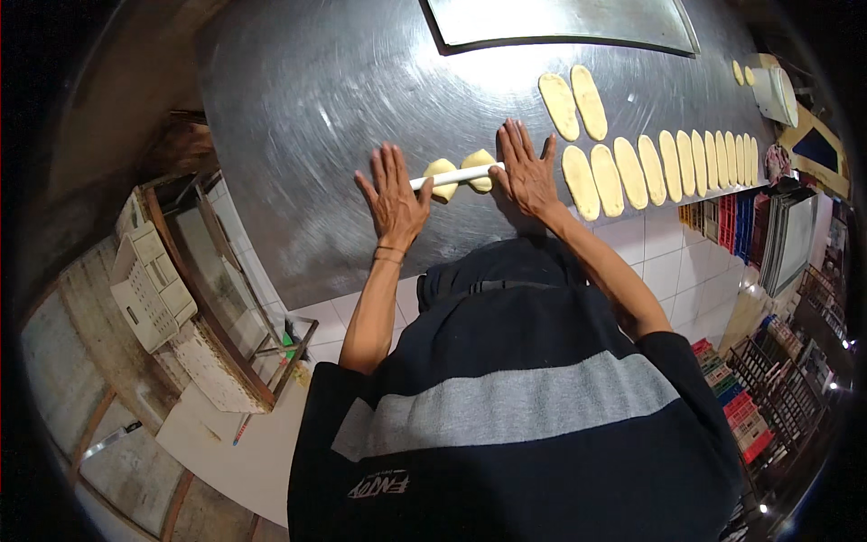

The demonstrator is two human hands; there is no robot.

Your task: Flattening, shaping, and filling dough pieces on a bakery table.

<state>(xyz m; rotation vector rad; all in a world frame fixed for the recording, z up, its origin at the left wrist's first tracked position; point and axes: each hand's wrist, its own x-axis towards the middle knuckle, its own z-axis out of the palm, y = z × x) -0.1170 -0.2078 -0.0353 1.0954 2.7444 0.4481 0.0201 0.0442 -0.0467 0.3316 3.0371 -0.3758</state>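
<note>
While the pin [458,175] lies across two short, plump bits of dough, the left piece [441,166] and the right piece [480,159] both show above and below it on the table [307,172]. The left hand [395,200] rests flat at the pin's left end, fingers spread and pointing away from the body; the right hand [533,182] does likewise at the other end, thumb on the pin. Neither is curled into a grip, and how much pin runs beneath the palms cannot be told. Just right of the right hand begins a row of long flat ovals [630,172], with an upper pair [590,102] beyond its left end. These look finished, so most of the visible dough seems rolled out; the two pieces under the pin appear only partly flattened. Two small lumps [738,72] lie far right near a white tub [775,97], their stage unclear. Farther up the table sits a metal tray [560,20].
</note>
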